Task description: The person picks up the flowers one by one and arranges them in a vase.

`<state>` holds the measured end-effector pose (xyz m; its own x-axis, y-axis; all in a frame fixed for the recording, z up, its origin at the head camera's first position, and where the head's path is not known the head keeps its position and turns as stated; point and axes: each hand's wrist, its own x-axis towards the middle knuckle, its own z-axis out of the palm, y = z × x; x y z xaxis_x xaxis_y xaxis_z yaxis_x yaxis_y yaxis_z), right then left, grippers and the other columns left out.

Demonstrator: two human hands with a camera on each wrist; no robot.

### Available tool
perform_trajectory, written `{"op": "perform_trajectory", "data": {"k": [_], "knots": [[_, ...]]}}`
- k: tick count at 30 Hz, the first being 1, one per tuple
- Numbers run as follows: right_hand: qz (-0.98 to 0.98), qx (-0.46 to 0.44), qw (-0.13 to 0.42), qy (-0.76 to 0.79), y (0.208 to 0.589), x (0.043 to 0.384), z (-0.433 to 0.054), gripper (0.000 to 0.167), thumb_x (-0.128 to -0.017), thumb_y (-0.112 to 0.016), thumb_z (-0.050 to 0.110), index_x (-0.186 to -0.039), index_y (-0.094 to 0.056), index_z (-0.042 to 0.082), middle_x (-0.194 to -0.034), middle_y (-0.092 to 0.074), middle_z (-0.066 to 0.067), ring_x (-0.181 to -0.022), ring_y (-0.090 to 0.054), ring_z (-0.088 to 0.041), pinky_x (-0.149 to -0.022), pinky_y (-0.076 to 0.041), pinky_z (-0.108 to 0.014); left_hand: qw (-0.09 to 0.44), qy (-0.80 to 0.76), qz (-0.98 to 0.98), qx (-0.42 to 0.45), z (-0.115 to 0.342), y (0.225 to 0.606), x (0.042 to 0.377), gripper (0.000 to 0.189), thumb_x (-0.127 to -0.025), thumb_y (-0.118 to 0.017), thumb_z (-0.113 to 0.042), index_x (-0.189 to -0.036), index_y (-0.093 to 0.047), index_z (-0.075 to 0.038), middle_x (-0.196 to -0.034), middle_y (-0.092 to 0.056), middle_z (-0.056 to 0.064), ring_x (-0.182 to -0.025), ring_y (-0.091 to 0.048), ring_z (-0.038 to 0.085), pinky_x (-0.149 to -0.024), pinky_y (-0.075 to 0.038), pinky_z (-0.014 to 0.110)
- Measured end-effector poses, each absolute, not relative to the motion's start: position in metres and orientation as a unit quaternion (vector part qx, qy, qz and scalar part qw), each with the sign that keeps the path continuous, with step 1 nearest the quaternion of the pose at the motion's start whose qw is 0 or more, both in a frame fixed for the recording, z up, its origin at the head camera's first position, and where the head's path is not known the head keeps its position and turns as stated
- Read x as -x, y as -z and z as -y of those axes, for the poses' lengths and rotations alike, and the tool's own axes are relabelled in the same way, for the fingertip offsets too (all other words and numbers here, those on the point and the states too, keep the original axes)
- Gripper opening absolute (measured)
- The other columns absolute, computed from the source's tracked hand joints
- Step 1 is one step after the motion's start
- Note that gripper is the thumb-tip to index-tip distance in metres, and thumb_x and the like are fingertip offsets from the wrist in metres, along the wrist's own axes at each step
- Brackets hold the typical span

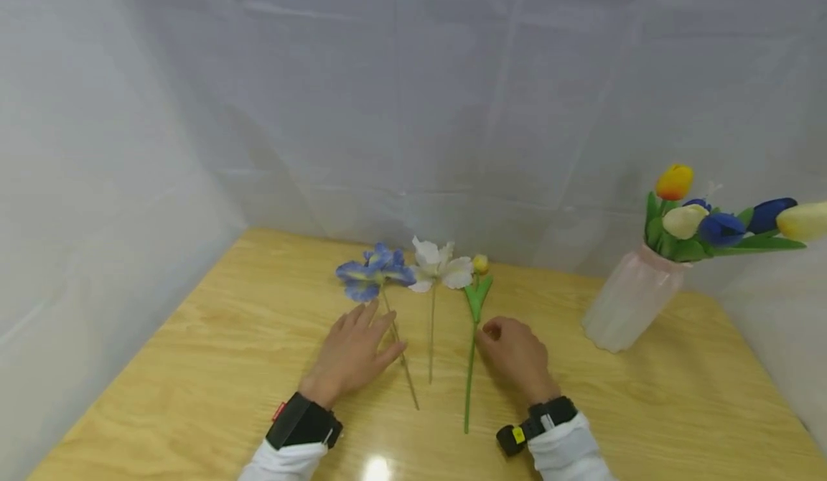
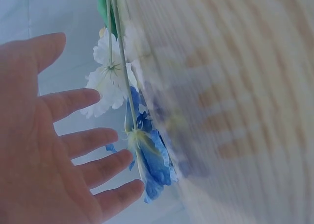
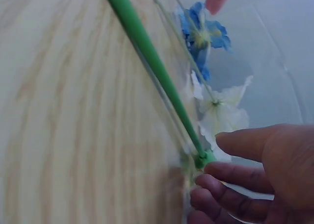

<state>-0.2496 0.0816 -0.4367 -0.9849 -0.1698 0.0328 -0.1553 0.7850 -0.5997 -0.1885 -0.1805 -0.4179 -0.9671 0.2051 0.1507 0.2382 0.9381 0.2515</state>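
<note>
Three artificial flowers lie side by side on the wooden table: a blue iris (image 1: 377, 273), a white iris-like flower (image 1: 441, 265) and a small yellow tulip (image 1: 480, 264) with a green stem (image 1: 470, 373). My left hand (image 1: 355, 348) hovers over the blue flower's thin stem, fingers spread and holding nothing. In the left wrist view, its fingertips overlap the blue petals (image 2: 153, 160). Beside the tulip's stem is my right hand (image 1: 515, 352), fingers loosely bent. The right wrist view shows its thumb (image 3: 240, 141) apart from the index finger, right by the stem's leafy part (image 3: 203, 158).
A pale pink-and-white ribbed vase (image 1: 636, 298) stands at the right, holding several yellow, white and blue tulips (image 1: 721, 230) that lean right. White cloth (image 1: 413, 108) hangs behind the table (image 1: 213, 366). Black straps with small devices sit on both wrists.
</note>
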Motion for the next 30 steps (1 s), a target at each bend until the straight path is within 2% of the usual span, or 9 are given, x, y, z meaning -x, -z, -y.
{"op": "perform_trajectory", "data": {"k": [6, 10, 13, 21, 27, 30], "knots": [[-0.949, 0.070, 0.021, 0.308, 0.443, 0.258, -0.071, 0.022, -0.089, -0.066, 0.032, -0.085, -0.072, 0.011, -0.072, -0.063, 0.004, -0.059, -0.056, -0.013, -0.049, -0.044, -0.030, 0.065, 0.138, 0.982, 0.115, 0.180, 0.420, 0.187, 0.056, -0.096, -0.050, -0.048, -0.138, -0.052, -0.010, -0.146, -0.036, 0.023, -0.133, -0.033, 0.042, -0.107, -0.026, 0.056], [-0.947, 0.064, 0.018, 0.314, 0.442, 0.263, -0.069, 0.018, -0.085, -0.066, 0.022, -0.072, -0.071, 0.011, -0.061, -0.058, 0.004, -0.052, -0.052, -0.013, -0.044, -0.042, -0.027, 0.071, 0.136, 0.981, 0.120, 0.180, 0.419, 0.187, 0.056, -0.097, -0.049, -0.049, -0.138, -0.052, -0.010, -0.146, -0.037, 0.022, -0.133, -0.033, 0.041, -0.108, -0.026, 0.055], [-0.944, 0.059, 0.025, 0.325, 0.443, 0.266, -0.069, 0.017, -0.083, -0.066, 0.017, -0.068, -0.070, 0.011, -0.059, -0.057, 0.003, -0.052, -0.052, -0.014, -0.044, -0.041, -0.026, 0.079, 0.134, 0.980, 0.122, 0.181, 0.416, 0.187, 0.055, -0.097, -0.049, -0.047, -0.137, -0.052, -0.010, -0.145, -0.039, 0.022, -0.132, -0.035, 0.040, -0.107, -0.028, 0.055], [-0.920, 0.059, 0.037, 0.385, 0.445, 0.266, -0.078, 0.015, -0.085, -0.064, 0.013, -0.074, -0.071, 0.006, -0.059, -0.059, 0.001, -0.053, -0.055, -0.013, -0.048, -0.045, -0.026, 0.095, 0.145, 0.977, 0.124, 0.178, 0.409, 0.185, 0.054, -0.098, -0.048, -0.046, -0.137, -0.053, -0.009, -0.144, -0.040, 0.021, -0.130, -0.038, 0.040, -0.106, -0.030, 0.054], [-0.854, 0.034, 0.076, 0.514, 0.441, 0.259, -0.088, 0.015, -0.089, -0.061, 0.008, -0.090, -0.069, -0.004, -0.066, -0.063, -0.006, -0.055, -0.062, -0.017, -0.052, -0.053, -0.029, 0.121, 0.136, 0.974, 0.138, 0.176, 0.400, 0.183, 0.053, -0.098, -0.050, -0.045, -0.136, -0.053, -0.008, -0.142, -0.042, 0.022, -0.128, -0.041, 0.041, -0.104, -0.033, 0.054], [-0.837, 0.041, 0.066, 0.542, 0.424, 0.253, -0.089, 0.018, -0.091, -0.060, 0.009, -0.097, -0.069, -0.006, -0.073, -0.065, -0.010, -0.060, -0.064, -0.021, -0.055, -0.055, -0.030, 0.141, 0.127, 0.971, 0.147, 0.174, 0.392, 0.183, 0.054, -0.097, -0.050, -0.045, -0.136, -0.053, -0.008, -0.142, -0.043, 0.021, -0.127, -0.042, 0.040, -0.104, -0.034, 0.054]]}}
